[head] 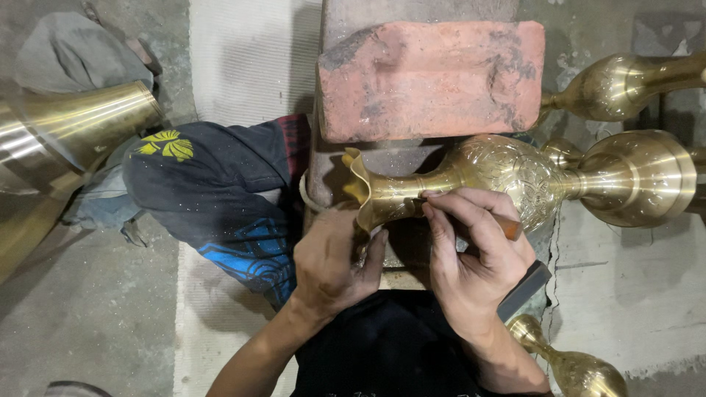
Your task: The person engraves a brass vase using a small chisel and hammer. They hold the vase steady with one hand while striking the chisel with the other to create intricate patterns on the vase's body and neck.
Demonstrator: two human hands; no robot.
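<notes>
Over concrete floor (pixel 95 323), left hand (pixel 334 265) steadies brass vase (pixel 471 180); right hand (pixel 474 254) seemingly pinches tool (pixel 507 226)

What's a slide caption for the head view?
Two hands work an engraved brass vase lying below a red brick.

My vase (pixel 507 176) is gold with engraved flowers; the brick (pixel 434 77) red; my cloth (pixel 220 184) black with a yellow leaf.
</notes>
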